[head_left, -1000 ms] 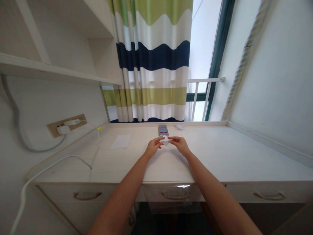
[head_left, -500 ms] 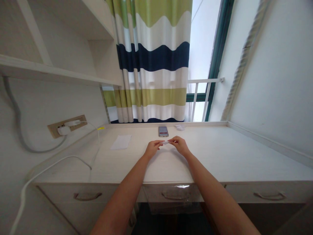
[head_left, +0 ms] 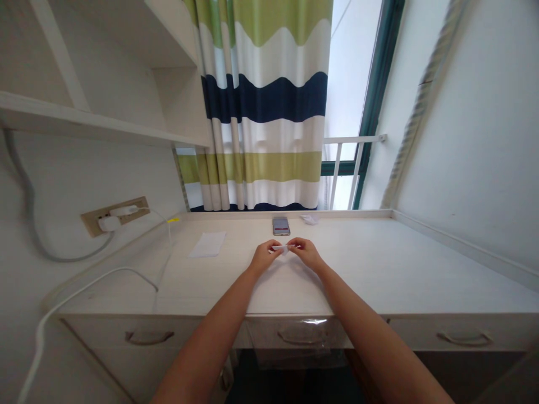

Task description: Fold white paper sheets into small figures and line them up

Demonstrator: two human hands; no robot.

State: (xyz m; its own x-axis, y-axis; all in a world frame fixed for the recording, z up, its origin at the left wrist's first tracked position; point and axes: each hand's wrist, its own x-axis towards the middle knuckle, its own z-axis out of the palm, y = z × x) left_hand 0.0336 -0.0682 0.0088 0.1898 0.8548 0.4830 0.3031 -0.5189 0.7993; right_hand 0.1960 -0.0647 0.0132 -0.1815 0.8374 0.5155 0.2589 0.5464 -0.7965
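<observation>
A small piece of folded white paper (head_left: 281,247) is pinched between my two hands, just above the white desk (head_left: 290,286). My left hand (head_left: 264,255) grips its left end, thumb towards me and fingers behind. On the other end, my right hand (head_left: 306,252) closes with thumb and index finger. The paper's exact folds are too small to make out. Just beyond my hands lies a phone (head_left: 281,225) with its screen lit.
A flat sheet of white paper (head_left: 208,244) lies to the left, and a crumpled white piece (head_left: 310,219) sits at the back. White cables (head_left: 122,270) run from the wall socket (head_left: 115,216) along the left side. A shelf (head_left: 105,126) overhangs the left; a curtain (head_left: 269,129) hangs behind.
My fingers have shifted on the paper; the left thumb has come forward over it, and more of the white piece shows. The phone and the sheets have stayed put.
</observation>
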